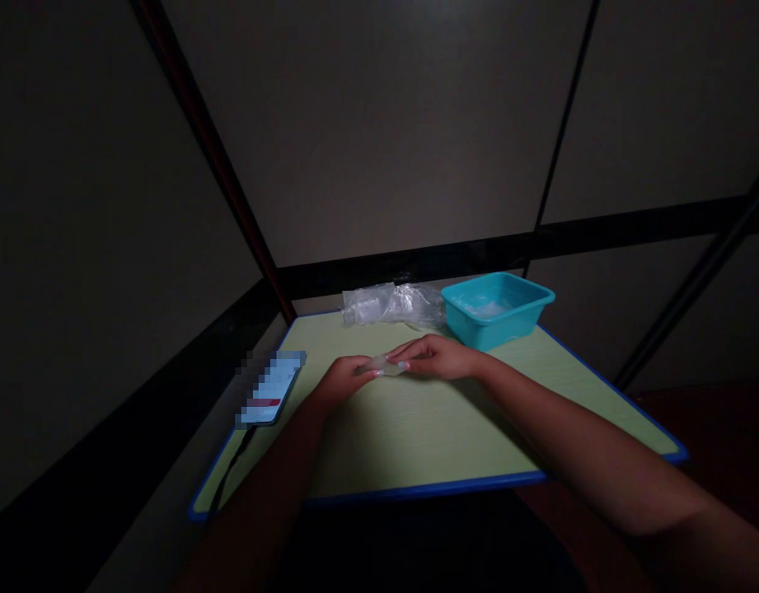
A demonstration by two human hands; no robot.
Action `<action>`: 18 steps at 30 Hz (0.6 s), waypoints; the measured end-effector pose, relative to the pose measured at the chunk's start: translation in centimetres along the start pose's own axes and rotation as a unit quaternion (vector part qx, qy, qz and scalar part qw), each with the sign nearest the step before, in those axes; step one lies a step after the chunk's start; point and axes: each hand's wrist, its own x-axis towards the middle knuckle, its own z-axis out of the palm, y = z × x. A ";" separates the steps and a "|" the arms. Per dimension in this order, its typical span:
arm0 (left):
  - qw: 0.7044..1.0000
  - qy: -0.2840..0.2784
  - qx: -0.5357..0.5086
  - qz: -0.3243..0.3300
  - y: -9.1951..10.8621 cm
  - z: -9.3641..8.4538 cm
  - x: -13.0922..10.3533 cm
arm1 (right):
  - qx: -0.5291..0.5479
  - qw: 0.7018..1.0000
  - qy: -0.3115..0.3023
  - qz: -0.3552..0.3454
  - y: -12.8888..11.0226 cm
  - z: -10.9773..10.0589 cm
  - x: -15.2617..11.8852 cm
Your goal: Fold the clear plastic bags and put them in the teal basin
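Both of my hands meet over the middle of the table, closed on one small, flat, translucent whitish piece (390, 368); its exact kind is too blurred to make out. My left hand (347, 377) pinches its left end, thumb toward me. From the other side my right hand (439, 358) grips the right end between thumb and fingers, which hide part of it. Just behind my right hand stands a turquoise plastic basin (499, 329), with some clear or whitish material (485, 308) inside.
The pale green table (404, 445) has a blue edge. Clear plastic bags (395, 305) lie crumpled at its back, left of the basin. A phone (274, 391) with a lit, partly blurred screen and a dark cable (234, 465) sits at the left edge. Panelled walls (404, 148) rise behind.
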 end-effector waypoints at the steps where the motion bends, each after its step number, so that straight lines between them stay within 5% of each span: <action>1: 1.000 0.010 -0.012 -0.015 0.2 -0.2 0.0 | 0.023 0.999 0.022 0.004 0.1 -0.2 0.1; 9: 0.959 0.101 -0.241 -0.112 0.3 -1.4 0.1 | 0.214 0.957 0.181 0.074 1.5 -0.2 0.6; 18: 0.949 0.181 -0.191 -0.177 -2.0 -1.2 0.4 | 0.134 0.962 0.166 0.174 3.2 1.4 0.7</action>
